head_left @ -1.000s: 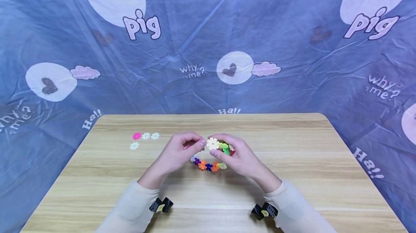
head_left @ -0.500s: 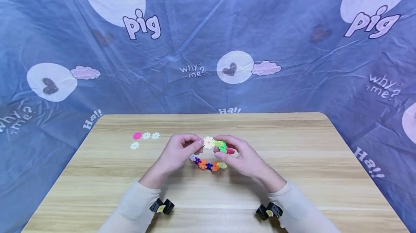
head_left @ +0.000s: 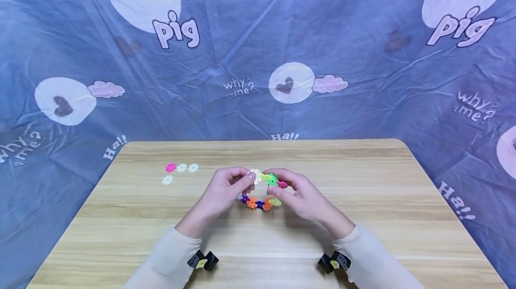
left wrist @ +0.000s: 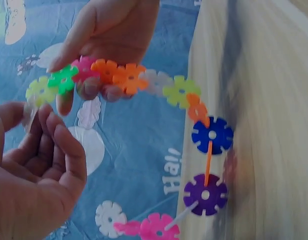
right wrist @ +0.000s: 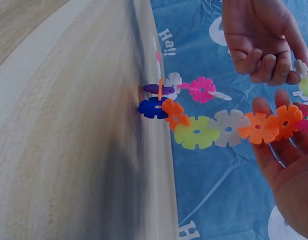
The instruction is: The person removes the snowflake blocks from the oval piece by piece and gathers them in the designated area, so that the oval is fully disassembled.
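Note:
A chain of interlocking flower-shaped plastic discs (right wrist: 196, 132) in many colours hangs in an unclosed loop between the hands. My left hand (head_left: 222, 190) pinches the whitish disc (left wrist: 30, 113) at one end of the chain between thumb and fingers. That disc is linked to a yellow-green disc (left wrist: 41, 92). My right hand (head_left: 303, 194) grips the chain around the green disc (head_left: 272, 180), thumb on the near side. Orange discs (right wrist: 259, 127) lie across its fingers. The chain sags through a blue disc (left wrist: 212, 135) and a purple disc (left wrist: 205, 194) to a loose white end disc (left wrist: 110, 219).
At the table's back left lie a pink disc (head_left: 171, 168) and several pale discs (head_left: 167, 180). The wooden table (head_left: 363, 217) reaches back to a blue printed cloth (head_left: 225, 47). Each forearm wears a small black camera (head_left: 203, 260).
The whitish end disc has moved left from my right fingers to my left hand, whose thumb now overlaps it. My right hand's hold has shifted along the chain to the green disc.

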`<state>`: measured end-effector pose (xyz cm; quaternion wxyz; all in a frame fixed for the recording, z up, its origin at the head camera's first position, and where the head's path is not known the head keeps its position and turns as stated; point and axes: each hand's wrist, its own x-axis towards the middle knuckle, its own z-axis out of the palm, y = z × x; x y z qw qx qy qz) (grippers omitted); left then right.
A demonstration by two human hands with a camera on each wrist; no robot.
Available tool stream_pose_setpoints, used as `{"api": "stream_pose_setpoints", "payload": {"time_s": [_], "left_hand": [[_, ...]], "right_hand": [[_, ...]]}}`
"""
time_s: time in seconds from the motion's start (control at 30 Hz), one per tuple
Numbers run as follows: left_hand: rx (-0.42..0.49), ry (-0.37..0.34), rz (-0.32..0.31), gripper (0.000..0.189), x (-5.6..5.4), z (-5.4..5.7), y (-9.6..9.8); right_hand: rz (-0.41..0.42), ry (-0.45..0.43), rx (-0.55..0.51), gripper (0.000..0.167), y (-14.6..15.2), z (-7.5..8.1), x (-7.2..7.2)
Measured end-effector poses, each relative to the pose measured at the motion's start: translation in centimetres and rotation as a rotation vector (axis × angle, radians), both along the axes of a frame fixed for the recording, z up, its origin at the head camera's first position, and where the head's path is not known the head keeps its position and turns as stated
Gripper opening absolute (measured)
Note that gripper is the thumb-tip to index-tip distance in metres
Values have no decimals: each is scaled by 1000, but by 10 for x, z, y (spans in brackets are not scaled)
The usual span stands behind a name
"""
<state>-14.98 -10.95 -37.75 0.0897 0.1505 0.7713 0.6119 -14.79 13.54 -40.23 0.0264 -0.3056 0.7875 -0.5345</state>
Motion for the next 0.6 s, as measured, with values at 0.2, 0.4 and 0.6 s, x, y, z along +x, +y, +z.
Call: {"api": "stream_pose_setpoints", "payload": {"time_s": [0.2, 0.4, 0.6], "left_hand": [[63, -120, 116, 22, 2, 2, 7], [113, -146, 180, 20, 3, 3, 9], [154, -124, 210, 18, 5, 2, 10]], "right_hand": [[-13, -8, 1, 39, -3, -1, -1], [-30, -17, -5, 40, -7, -3, -1], [-22, -24, -16, 40, -10, -5, -2]]}}
